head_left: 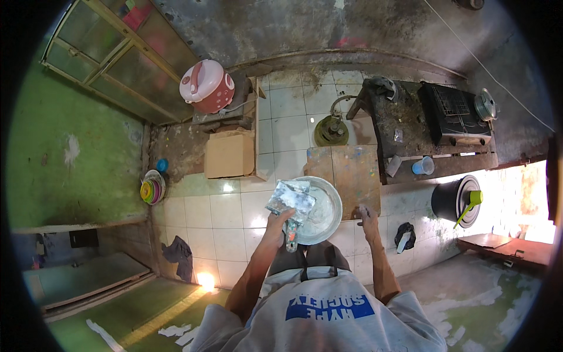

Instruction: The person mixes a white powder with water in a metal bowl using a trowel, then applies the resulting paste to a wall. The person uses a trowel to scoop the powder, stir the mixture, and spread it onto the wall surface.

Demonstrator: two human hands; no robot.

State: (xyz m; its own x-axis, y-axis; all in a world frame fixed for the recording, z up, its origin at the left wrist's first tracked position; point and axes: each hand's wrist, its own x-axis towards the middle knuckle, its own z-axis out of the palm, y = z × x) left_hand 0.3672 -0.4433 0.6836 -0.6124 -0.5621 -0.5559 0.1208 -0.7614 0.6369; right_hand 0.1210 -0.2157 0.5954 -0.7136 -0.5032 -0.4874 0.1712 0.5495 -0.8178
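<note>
My left hand (pixel 278 227) is closed round a putty knife (pixel 291 236) whose broad flat blade carries white paste. Another pale flat edge shows behind that blade; whether it is a second tool I cannot tell. Both lie over the left side of a round metal basin (pixel 336 220), which holds more white paste in front of my body. To the right of the basin, my right hand (pixel 368 222) has its fingers apart and nothing in them. It is at the near right corner of a paint-spotted wooden board (pixel 358 176).
A green gas cylinder (pixel 331 131) stands beyond the board. On the right are a dark table with a stove (pixel 454 111), and a black bucket (pixel 448 201) with a green dipper (pixel 471 205). A pink rice cooker (pixel 208 88) and cardboard box (pixel 230 155) are at the left.
</note>
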